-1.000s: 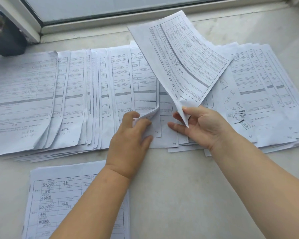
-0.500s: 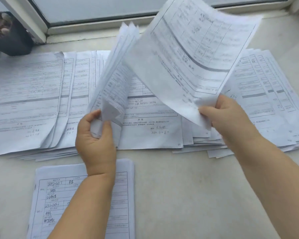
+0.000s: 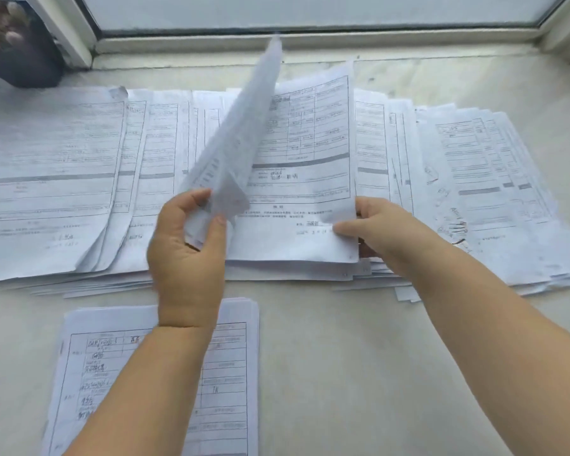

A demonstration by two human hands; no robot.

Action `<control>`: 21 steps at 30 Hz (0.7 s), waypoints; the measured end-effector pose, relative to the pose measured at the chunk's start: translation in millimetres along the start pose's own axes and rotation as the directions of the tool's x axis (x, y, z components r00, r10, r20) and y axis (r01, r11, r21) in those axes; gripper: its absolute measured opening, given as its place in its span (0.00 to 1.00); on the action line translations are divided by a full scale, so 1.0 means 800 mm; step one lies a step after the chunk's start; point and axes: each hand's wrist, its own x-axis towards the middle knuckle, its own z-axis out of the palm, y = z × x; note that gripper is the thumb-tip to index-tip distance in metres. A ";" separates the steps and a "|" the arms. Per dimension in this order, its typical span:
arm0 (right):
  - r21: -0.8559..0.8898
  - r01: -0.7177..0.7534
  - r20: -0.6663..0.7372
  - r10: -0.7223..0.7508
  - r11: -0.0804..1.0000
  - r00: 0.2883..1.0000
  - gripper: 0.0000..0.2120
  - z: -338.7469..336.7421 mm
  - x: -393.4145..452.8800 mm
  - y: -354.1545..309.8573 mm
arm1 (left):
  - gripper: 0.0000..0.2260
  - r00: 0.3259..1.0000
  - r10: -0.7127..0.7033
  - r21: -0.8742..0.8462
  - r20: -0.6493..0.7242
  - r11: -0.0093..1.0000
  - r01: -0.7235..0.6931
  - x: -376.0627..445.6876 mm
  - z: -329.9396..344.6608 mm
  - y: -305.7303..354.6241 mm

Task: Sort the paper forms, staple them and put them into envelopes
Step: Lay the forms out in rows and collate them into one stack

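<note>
Two hands are busy: a lifted bundle of forms [image 3: 234,153] is gripped by the left hand [image 3: 186,255], a flat form [image 3: 305,179] (atop the spread row) is pinched by the right hand [image 3: 382,232].

Office-like spot: printed forms [image 3: 310,166] along a window ledge [image 3: 441,77].

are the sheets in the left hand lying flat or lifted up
Lifted up: the left hand pinches the sheets at their bottom edge, and they stand on edge above the spread forms.
</note>
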 end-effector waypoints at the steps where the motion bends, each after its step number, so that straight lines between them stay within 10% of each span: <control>1: 0.006 -0.007 0.010 0.007 1.000 1.000 0.13 0.005 0.006 0.000 | 0.12 0.997 0.018 0.007 0.080 1.000 -0.019 -0.003 0.005 -0.001; 7: 0.129 -0.049 0.018 0.047 0.990 0.999 0.11 0.014 0.016 0.007 | 0.13 0.868 0.025 0.161 0.497 0.980 -0.121 -0.016 0.022 -0.035; 21: 0.338 -0.079 -0.008 0.087 0.938 0.996 0.11 0.016 0.012 0.018 | 0.16 0.758 0.207 0.298 0.618 0.830 -0.470 -0.021 0.032 -0.038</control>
